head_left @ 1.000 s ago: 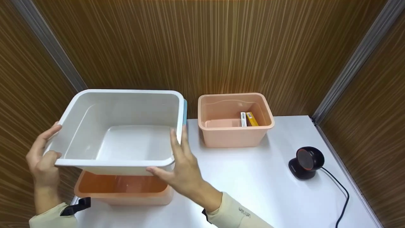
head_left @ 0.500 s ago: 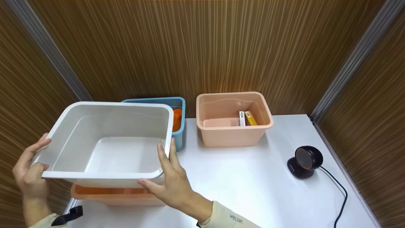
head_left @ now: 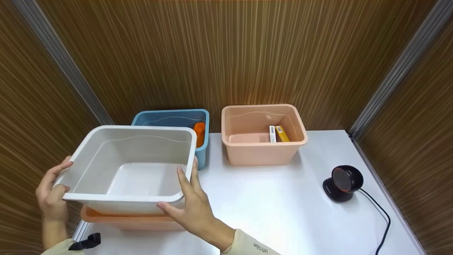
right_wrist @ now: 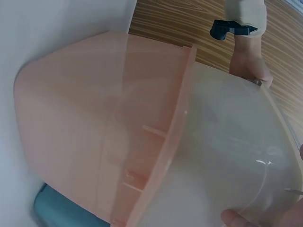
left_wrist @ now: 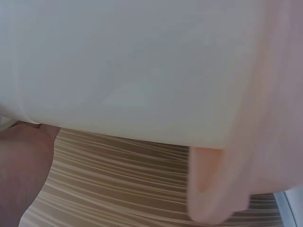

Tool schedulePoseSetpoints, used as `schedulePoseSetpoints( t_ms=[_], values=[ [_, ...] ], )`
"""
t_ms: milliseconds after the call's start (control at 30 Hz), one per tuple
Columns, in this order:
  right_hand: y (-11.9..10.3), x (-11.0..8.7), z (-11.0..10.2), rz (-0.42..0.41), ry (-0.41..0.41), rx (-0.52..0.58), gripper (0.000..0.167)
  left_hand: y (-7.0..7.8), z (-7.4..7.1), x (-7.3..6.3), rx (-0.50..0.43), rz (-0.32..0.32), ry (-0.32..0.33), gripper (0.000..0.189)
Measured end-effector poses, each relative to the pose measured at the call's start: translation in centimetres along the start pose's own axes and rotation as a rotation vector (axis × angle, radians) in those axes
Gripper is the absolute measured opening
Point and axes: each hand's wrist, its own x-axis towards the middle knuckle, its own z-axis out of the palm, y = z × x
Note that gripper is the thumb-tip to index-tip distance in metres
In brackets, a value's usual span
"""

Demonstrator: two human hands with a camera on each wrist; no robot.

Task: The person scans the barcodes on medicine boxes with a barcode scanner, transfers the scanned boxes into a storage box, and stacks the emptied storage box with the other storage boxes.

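A white plastic bin (head_left: 116, 197), with nothing seen inside, is held between both hands, opening tilted toward the head camera. My left hand (head_left: 53, 194) grips its left rim, thumb at the front corner. The right hand (head_left: 194, 209) holds the front right corner, its thumb against the front wall and its fingers at the right rim. Beneath is a peach bin (head_left: 141, 225), mostly covered in the head view. From the right wrist, the white bin's wall (right_wrist: 232, 127) rises from the peach bin's rim (right_wrist: 177, 123), its lower part hidden inside.
A blue bin (head_left: 201, 157) containing an orange object (head_left: 199, 132) stands behind the white one. Another peach bin (head_left: 262, 154) at the back holds a white box (head_left: 272, 134) and a yellow box (head_left: 282, 134). A black round-headed device (head_left: 343, 182) with a cable stands on the right.
The white bin, gripped by both hands throughout, has come down and nearer over the front peach bin. More of the blue bin behind it now shows.
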Motion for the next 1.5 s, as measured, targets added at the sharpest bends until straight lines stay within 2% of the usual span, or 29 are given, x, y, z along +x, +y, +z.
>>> schedulePoseSetpoints(
  t_ms=[133,367,567,700,867,1067,1267,1500],
  values=[
    [0.8,-0.4,0.6,-0.016,0.014,0.009,0.096,-0.9,-0.4,-0.3,0.039,-0.020,-0.020,0.064],
    [1.5,-0.9,1.4,0.016,0.001,-0.007,0.096,-2.2,-1.4,-0.9,0.151,-0.075,-0.037,0.066],
    [1.8,-1.3,1.7,0.062,-0.059,-0.020,0.097,-4.1,-2.0,-1.5,0.082,-0.037,-0.025,0.064],
    [2.2,-1.7,2.0,0.061,-0.089,-0.106,0.095,-5.3,-2.5,-2.1,0.089,0.003,-0.009,0.063],
    [3.3,-2.3,2.7,-0.048,-0.048,-0.271,0.092,-6.5,-2.8,-2.6,0.102,0.003,0.023,0.061],
    [4.4,-3.0,3.4,-0.131,0.007,-0.392,0.086,-7.6,-2.7,-3.0,0.096,0.020,0.063,0.062],
    [5.1,-3.7,3.7,-0.142,0.011,-0.485,0.084,-8.5,-2.7,-3.5,0.112,0.028,0.083,0.062],
    [5.7,-4.7,4.0,-0.113,0.003,-0.511,0.082,-9.5,-2.9,-4.1,0.118,0.060,0.084,0.060]
  ],
)
